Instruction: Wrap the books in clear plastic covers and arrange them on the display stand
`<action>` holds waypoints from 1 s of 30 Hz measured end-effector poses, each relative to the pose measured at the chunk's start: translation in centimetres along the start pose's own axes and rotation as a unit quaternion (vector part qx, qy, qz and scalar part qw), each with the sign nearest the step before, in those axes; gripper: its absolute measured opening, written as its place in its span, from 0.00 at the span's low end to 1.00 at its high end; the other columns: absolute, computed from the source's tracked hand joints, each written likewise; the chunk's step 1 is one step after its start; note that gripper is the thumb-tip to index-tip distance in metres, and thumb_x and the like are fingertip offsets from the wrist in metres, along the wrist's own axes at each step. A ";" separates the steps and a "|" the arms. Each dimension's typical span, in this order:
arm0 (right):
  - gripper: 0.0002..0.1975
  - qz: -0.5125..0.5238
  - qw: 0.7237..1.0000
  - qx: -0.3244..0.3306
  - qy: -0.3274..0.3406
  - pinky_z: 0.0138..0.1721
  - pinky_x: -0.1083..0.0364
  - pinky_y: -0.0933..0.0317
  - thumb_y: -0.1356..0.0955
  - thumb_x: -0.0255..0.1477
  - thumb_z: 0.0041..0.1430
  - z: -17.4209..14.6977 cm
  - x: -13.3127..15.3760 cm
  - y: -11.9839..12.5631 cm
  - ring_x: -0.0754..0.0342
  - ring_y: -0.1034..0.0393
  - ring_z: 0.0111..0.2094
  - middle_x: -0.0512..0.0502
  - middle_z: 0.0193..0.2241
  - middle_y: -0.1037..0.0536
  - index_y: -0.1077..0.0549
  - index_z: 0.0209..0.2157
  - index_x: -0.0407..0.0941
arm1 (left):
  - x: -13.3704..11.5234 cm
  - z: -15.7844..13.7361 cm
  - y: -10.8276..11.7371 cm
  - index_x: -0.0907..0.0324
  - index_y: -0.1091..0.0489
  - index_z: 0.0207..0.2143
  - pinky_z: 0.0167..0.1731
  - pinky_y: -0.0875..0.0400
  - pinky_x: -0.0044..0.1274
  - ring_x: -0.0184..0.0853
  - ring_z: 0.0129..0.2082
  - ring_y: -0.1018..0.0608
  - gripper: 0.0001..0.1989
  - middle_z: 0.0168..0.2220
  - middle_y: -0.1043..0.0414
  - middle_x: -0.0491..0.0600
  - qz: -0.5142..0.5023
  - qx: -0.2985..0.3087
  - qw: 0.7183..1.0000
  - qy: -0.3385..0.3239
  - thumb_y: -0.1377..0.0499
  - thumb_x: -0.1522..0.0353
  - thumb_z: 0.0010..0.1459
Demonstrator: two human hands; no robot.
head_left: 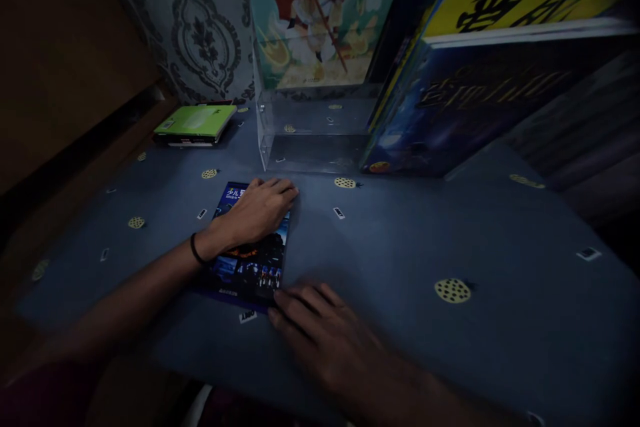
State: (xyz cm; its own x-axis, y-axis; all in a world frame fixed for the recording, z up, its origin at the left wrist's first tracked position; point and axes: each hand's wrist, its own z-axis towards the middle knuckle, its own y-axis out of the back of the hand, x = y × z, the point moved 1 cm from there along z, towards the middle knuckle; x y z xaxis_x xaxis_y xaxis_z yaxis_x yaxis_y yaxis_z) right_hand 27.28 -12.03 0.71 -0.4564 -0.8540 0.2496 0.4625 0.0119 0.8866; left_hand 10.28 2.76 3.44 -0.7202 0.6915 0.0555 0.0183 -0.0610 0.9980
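A dark blue book [260, 267] with pictures on its cover lies flat on the table [380, 253]. Across its upper part rests my left hand [263, 210], palm down, with the fingers reaching over the right edge. A black band circles that wrist. My right hand [325, 327] lies by the book's lower right corner, its fingers stretched out and the tips touching the corner. A second purple-blue edge shows beneath the book's lower side; whether it is another book I cannot tell. Part of the cover is hidden under my left hand.
A clear acrylic stand [313, 153] at the back has a picture book [320, 20] upright in it. To its right stand several large books [430, 107]. A green book [197, 120] tops a small stack at the back left, near a brown wooden panel [65, 60].
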 end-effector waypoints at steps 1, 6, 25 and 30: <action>0.13 -0.002 1.000 -0.006 0.002 0.53 0.48 0.34 0.38 0.23 0.70 0.0 0.0 0.1 0.49 0.29 0.50 0.39 0.48 0.20 0.25 0.50 0.39 | 0.3 -0.1 -0.1 0.62 0.33 0.59 0.45 0.34 0.33 0.42 0.50 0.27 0.18 0.53 0.29 0.55 -0.013 -0.004 1.000 0.000 0.53 0.68 0.72; 0.13 -0.016 0.999 -0.041 0.022 0.50 0.46 0.32 0.38 0.21 0.69 0.2 0.1 0.0 0.47 0.28 0.48 0.37 0.47 0.19 0.24 0.49 0.38 | 1.7 -0.9 -0.1 0.56 0.34 0.61 0.43 0.33 0.30 0.41 0.48 0.28 0.20 0.49 0.29 0.53 -0.039 -0.013 0.999 0.020 0.52 0.63 0.72; 0.12 -0.041 0.996 -0.076 -0.013 0.45 0.46 0.31 0.36 0.24 0.69 0.0 0.1 0.4 0.47 0.27 0.44 0.40 0.39 0.19 0.21 0.44 0.41 | -5.9 -12.7 -0.2 0.57 0.32 0.59 0.62 0.40 0.44 0.40 0.59 0.27 0.18 0.57 0.27 0.54 -0.054 -0.080 0.993 -0.064 0.53 0.67 0.73; 0.13 -0.035 0.996 -0.079 -0.005 0.45 0.46 0.30 0.37 0.24 0.69 -0.1 -0.1 0.3 0.47 0.26 0.45 0.41 0.41 0.18 0.22 0.46 0.41 | -3.0 -11.8 -0.8 0.57 0.32 0.60 0.62 0.38 0.43 0.40 0.60 0.26 0.18 0.60 0.28 0.55 -0.072 -0.069 0.995 0.002 0.53 0.66 0.73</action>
State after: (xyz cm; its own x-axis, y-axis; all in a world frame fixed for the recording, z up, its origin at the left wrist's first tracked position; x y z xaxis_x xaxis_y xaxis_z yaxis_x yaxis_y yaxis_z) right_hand 27.56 -11.99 0.95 -0.4998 -0.8443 0.1933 0.5429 -0.1315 0.8294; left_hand 4.21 -7.72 2.13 -0.7109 0.6978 -0.0875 -0.1799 -0.0601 0.9819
